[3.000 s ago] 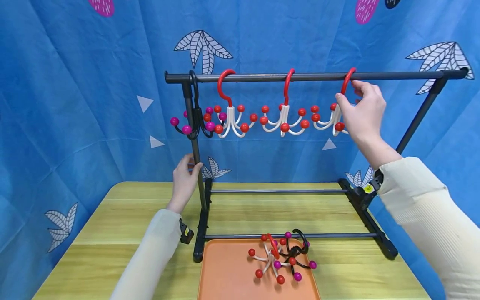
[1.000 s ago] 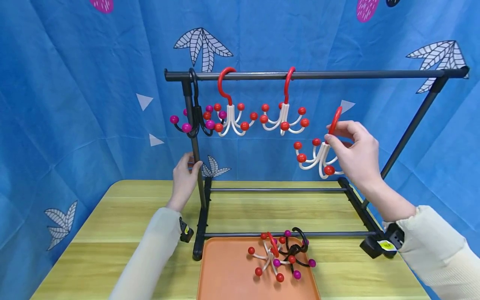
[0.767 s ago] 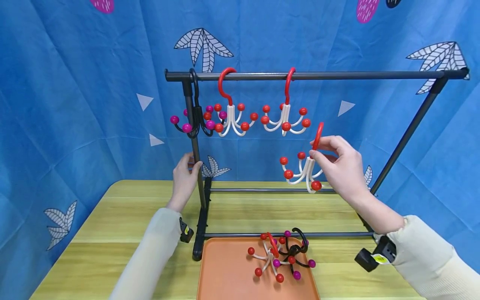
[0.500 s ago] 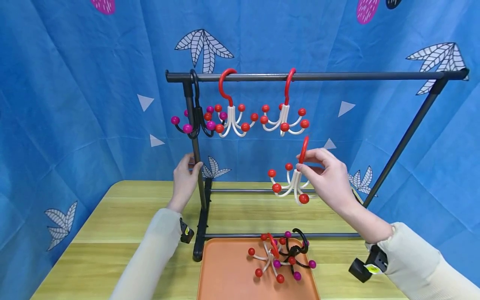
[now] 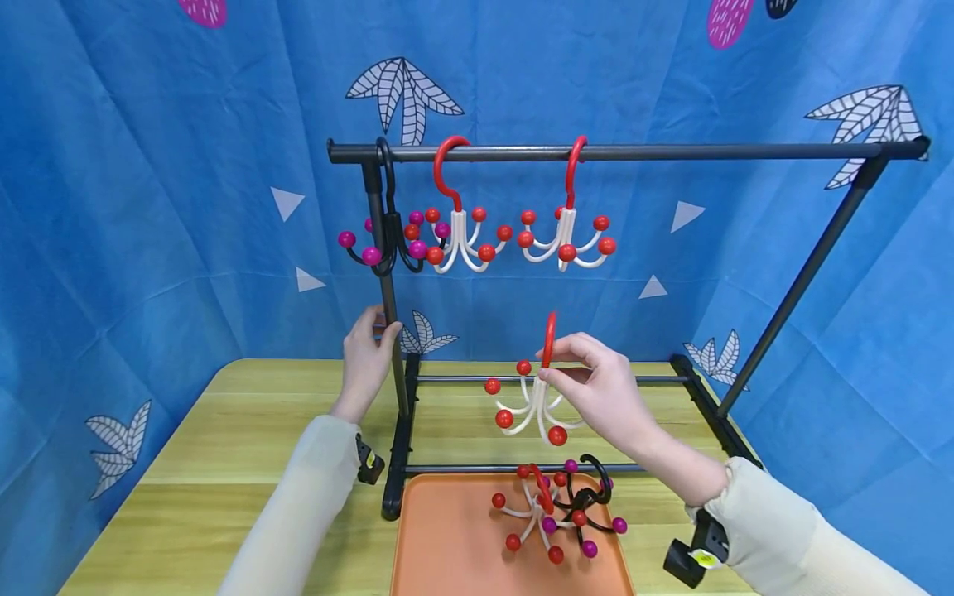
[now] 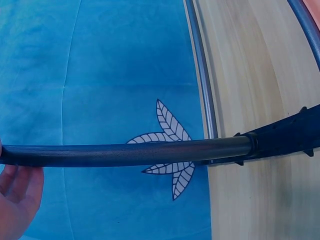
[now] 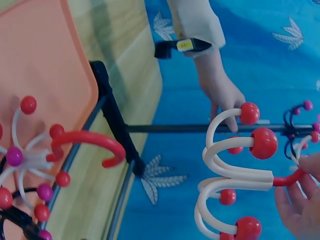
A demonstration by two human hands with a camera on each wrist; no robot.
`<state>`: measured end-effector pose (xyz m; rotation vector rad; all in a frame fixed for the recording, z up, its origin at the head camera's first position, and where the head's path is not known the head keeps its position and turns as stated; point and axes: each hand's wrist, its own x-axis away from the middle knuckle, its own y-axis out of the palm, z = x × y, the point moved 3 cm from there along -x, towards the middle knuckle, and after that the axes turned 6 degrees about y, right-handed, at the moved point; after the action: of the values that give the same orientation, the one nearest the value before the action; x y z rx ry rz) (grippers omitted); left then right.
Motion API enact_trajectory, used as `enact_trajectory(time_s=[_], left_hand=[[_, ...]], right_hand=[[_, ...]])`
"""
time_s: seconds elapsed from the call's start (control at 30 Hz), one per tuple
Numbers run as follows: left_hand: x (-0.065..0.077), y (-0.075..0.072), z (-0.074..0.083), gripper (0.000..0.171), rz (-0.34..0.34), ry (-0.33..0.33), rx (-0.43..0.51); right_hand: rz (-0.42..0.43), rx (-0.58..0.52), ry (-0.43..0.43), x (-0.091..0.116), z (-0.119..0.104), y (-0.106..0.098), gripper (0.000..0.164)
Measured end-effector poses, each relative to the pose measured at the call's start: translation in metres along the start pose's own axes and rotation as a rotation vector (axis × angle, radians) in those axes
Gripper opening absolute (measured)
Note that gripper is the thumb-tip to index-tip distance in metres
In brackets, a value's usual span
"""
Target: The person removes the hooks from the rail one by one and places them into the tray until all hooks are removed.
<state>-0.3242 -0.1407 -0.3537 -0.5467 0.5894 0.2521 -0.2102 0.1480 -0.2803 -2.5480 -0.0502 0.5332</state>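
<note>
My right hand (image 5: 605, 396) pinches the red hook of a white multi-prong hanger (image 5: 538, 406) with red ball tips, held upright in the air above the table and behind the tray. In the right wrist view the same hanger (image 7: 240, 180) spreads its curved prongs, red balls at their ends. My left hand (image 5: 367, 354) grips the rack's left upright (image 5: 393, 331), thumb at the near side; the left wrist view shows fingers (image 6: 22, 187) behind that post. On the top bar (image 5: 686, 152) hang two red-hooked white hangers (image 5: 459, 236) and a black hanger (image 5: 392, 236) with magenta balls.
An orange tray (image 5: 447, 538) lies at the front of the wooden table (image 5: 224, 463). Another red-hooked white hanger (image 5: 538, 517) and a black one (image 5: 585, 497) rest in it, tangled together. The rack's lower rails (image 5: 484, 468) cross behind the tray. A blue curtain (image 5: 224, 207) backs everything.
My right hand has lifted the white hanger off the right part of the top bar and carried it down and left, toward the tray. The left hand stays on the upright.
</note>
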Motion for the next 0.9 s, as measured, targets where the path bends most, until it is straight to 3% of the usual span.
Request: enact_trajectory(time_s=[0.5, 0.9], left_hand=[[-0.001, 0.001, -0.001, 0.028, 0.0, 0.0, -0.003], [-0.001, 0.002, -0.002, 0.03, 0.004, -0.008, 0.002]], right_hand=[[-0.135, -0.056, -0.012, 0.008, 0.0, 0.046, 0.015], [-0.192, 0.014, 0.016, 0.021, 0.019, 0.08, 0.014]])
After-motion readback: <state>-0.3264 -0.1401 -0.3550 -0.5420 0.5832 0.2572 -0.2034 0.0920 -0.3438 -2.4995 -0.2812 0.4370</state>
